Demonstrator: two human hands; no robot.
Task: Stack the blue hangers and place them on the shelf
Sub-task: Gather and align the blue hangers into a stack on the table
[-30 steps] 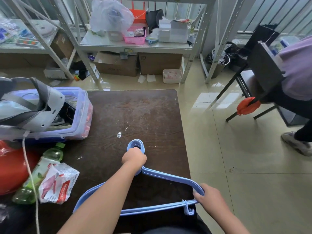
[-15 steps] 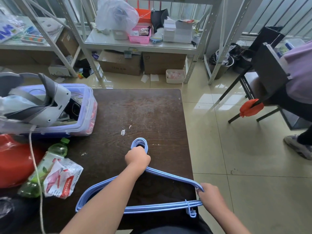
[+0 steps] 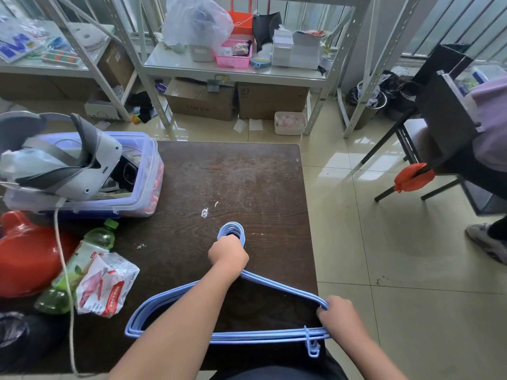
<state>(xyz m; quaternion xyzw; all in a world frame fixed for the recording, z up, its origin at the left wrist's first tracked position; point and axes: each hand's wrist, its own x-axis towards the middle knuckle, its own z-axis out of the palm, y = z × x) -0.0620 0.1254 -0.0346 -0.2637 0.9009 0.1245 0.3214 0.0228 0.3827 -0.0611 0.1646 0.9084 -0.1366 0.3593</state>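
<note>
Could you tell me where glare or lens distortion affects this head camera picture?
Head view: window light glares off the glossy floor tiles; the wide lens bows the shelf uprights outward; the blue hangers in the left hand and right hand look sharp, evenly lit.

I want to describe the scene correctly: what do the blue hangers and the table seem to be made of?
Blue hangers: probably plastic; thin, evenly coloured bars with a moulded clip and slight sheen. A coated wire core cannot be excluded.
Table: dark wood or wood-look laminate; grain lines visible, worn matt top.
</note>
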